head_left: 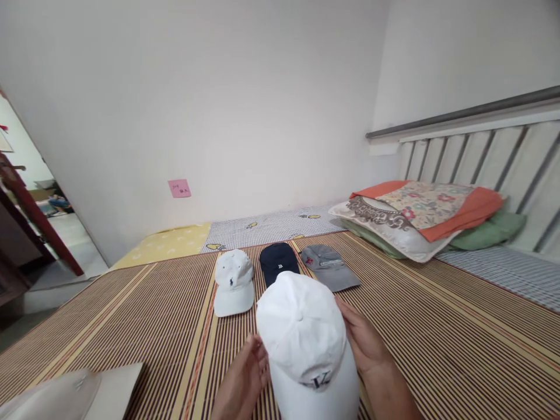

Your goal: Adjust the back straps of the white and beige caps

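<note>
A white baseball cap (pixel 301 326) with a dark letter emblem above its brim is held up between my two hands, its brim pointing toward me. My left hand (pixel 245 373) is at the cap's left side, fingers curled against the edge. On the opposite side my right hand (pixel 365 341) grips the rim, with some fingers hidden behind the crown. Just beyond lie three caps on the mat: an off-white cap (pixel 234 280) with a small dark logo, a navy cap (pixel 277 261) partly covered by the held one, and a grey cap (pixel 330 268) with a red mark.
A striped bamboo mat (pixel 131 309) covers the bed. At the lower left lies a beige cap (pixel 65 394), cut off by the frame. Pillows (pixel 420 216) are stacked by the white slatted headboard (pixel 472 151). A pink note (pixel 179 188) hangs on the wall; a doorway is at far left.
</note>
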{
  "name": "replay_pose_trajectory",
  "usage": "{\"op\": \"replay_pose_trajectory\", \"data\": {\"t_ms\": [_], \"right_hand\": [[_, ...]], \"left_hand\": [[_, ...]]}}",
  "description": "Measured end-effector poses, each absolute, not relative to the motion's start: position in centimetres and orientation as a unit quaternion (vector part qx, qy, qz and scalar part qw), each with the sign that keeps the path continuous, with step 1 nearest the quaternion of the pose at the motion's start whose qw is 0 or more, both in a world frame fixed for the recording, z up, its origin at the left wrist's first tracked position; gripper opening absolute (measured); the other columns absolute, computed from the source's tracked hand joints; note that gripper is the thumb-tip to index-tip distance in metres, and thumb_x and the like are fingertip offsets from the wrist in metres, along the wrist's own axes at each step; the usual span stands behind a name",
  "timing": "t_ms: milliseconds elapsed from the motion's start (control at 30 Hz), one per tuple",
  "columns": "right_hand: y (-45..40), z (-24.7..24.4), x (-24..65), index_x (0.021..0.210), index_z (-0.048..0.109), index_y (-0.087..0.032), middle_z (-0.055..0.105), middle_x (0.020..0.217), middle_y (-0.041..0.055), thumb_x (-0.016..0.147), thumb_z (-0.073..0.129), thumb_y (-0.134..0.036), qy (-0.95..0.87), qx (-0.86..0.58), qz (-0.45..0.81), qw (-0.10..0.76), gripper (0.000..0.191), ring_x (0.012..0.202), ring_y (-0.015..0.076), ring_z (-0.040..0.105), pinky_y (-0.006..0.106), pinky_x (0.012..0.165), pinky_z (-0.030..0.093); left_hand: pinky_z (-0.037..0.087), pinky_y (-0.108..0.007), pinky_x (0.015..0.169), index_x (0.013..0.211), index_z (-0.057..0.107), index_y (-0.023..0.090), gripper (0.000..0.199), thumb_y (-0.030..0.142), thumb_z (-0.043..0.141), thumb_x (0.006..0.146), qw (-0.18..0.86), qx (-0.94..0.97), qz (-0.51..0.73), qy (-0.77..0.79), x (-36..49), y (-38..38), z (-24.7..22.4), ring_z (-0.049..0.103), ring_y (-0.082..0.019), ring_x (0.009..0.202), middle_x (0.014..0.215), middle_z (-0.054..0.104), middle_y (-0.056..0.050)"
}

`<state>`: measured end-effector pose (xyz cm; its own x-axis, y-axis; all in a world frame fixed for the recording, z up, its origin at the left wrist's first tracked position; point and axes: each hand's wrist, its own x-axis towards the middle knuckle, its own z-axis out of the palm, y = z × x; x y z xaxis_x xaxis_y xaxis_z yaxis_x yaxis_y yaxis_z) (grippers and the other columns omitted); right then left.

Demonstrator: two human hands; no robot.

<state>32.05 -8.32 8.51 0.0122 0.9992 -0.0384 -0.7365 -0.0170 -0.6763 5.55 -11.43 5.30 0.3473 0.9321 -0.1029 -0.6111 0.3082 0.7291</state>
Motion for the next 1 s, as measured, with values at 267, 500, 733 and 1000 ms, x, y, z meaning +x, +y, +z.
{"op": "replay_pose_trajectory", "data": {"t_ms": [267,500,733,1000], "right_hand": [[-7.6,7.7,36.7,0.102,0.081,-0.023,0.082,0.117,0.0053,0.07,0.089,-0.039,-0.212,-0.31,0.611,0.697,0.037,0.128,0.0315,0.067,0.038,0.104,0.058],[-7.1,6.4,39.3,0.1,0.08,-0.023,0.084,0.107,0.0073,0.07,0.083,-0.042,-0.293,-0.433,0.486,0.7,0.035,0.115,0.0325,0.074,0.039,0.093,0.063],[-6.4,5.7,41.5,0.117,0.078,-0.02,0.082,0.112,0.0122,0.079,0.074,-0.054,-0.362,-0.512,0.415,0.659,0.052,0.116,0.0361,0.072,0.042,0.094,0.06],[-3.8,3.0,42.8,0.123,0.076,-0.012,0.068,0.141,0.0212,0.081,0.053,-0.07,-0.417,-0.62,0.313,0.586,0.075,0.138,0.0357,0.058,0.045,0.118,0.042]], "left_hand": [[0.022,-0.021,0.047,0.084,0.077,0.014,0.048,0.054,0.094,0.064,0.712,0.437,0.39,0.386,9.7,-12.0,3.4,0.046,-0.007,0.05,0.061,0.065,0.0],[0.021,-0.021,0.041,0.079,0.072,0.014,0.054,0.061,0.092,0.061,0.698,0.404,0.436,0.399,13.6,-11.5,0.3,0.04,-0.007,0.037,0.044,0.057,0.004],[0.052,-0.025,0.058,0.097,0.073,0.014,0.062,0.059,0.093,0.06,0.693,0.372,0.47,0.4,16.7,-11.4,-1.5,0.066,-0.015,0.057,0.063,0.071,-0.002],[0.059,-0.039,0.095,0.119,0.061,0.014,0.071,0.036,0.098,0.063,0.746,0.199,0.473,0.424,18.2,-12.4,0.1,0.077,-0.025,0.083,0.081,0.075,-0.007]]}}
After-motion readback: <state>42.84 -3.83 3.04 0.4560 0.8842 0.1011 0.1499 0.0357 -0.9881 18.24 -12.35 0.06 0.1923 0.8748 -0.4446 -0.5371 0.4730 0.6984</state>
